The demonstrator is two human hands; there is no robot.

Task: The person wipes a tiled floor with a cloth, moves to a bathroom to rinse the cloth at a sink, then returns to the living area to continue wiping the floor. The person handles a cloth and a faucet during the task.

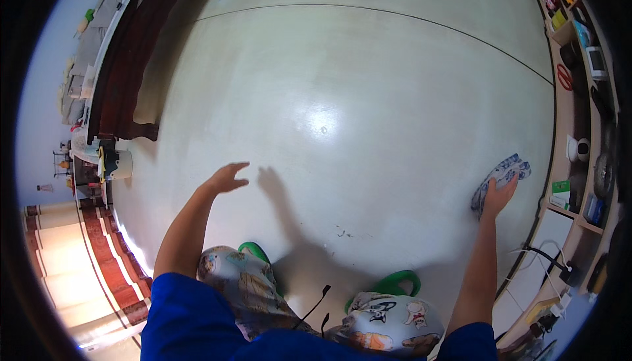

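My right hand [500, 197] grips a folded blue-and-white patterned cloth [503, 171], off to the right near the base of a wooden shelf unit. Part of the cloth lies beneath my fingers and palm. My left hand [229, 178] is held out in front of me on the left, thumb and fingers apart, with nothing in it. Its shadow falls on the pale, glossy floor [375, 114] beside it. Small dark marks [344, 234] show on the floor between my arms, nearer to my feet.
Green slippers [397, 283] are on my feet, below patterned trousers. A dark red wooden furniture piece [129, 65] with a carved foot stands at left, a bin [117, 164] near it. Along the right, the shelf unit [563, 114] holds red scissors [564, 77], a white camera [577, 148] and cables [545, 257].
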